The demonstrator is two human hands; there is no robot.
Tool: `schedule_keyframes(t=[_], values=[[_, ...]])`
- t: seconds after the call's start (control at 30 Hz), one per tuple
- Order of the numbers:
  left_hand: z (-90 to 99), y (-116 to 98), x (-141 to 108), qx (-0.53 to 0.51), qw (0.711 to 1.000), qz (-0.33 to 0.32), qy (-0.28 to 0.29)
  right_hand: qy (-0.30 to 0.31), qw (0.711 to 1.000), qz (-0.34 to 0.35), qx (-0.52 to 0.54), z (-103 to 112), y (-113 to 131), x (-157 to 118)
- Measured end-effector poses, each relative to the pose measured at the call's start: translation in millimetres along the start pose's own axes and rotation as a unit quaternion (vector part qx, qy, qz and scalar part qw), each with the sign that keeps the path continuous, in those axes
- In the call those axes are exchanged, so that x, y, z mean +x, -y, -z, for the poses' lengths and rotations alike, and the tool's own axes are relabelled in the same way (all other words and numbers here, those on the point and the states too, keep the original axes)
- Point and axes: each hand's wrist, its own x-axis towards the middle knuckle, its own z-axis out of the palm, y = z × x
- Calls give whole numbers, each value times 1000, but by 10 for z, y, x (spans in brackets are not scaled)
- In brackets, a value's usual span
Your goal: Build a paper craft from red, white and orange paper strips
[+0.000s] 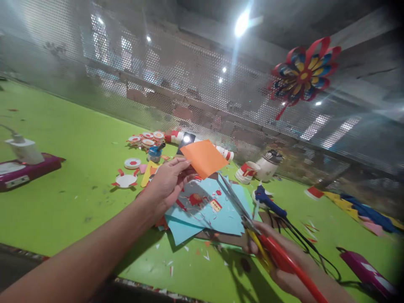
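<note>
Holding a square of orange paper [205,159] by its left corner, the left hand [170,179] pinches it between thumb and fingers, raised above the middle of the desk [78,202]. The right hand [274,248], on the near right, is closed around the red and yellow handles of a pair of scissors [247,220]. The blades point far and left, their tips close to the near edge of the orange paper; whether they touch it cannot be told.

Below both hands lie light blue sheets [227,219], strewn with red cut pieces [196,199] and small scraps. To the left of the sheets is a white disc with red tabs [126,181], with a blue-topped jar [154,154] farther off and a cluster of red and white discs [148,139] beyond that. On the far right a red and white cup [245,173] stands beside a white pot [267,166]. Nearer, a blue glue gun [271,203] lies to the right of the sheets. A purple power strip [38,170] sits at the left, with a white charger [27,151] plugged into it.
</note>
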Motion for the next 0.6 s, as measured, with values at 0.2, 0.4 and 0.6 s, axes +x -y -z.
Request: schedule_keyframes(t=[0.2, 0.4, 0.6], values=[[-10, 50, -22, -9, 999, 13, 29, 59, 998, -32, 11, -131, 234, 96], [-33, 86, -75, -21, 999, 12, 42, 99, 994, -17, -46, -215, 496, 139], [-63, 94, -106, -27, 998, 17, 54, 63, 998, -4, -28, -369, 475, 169]])
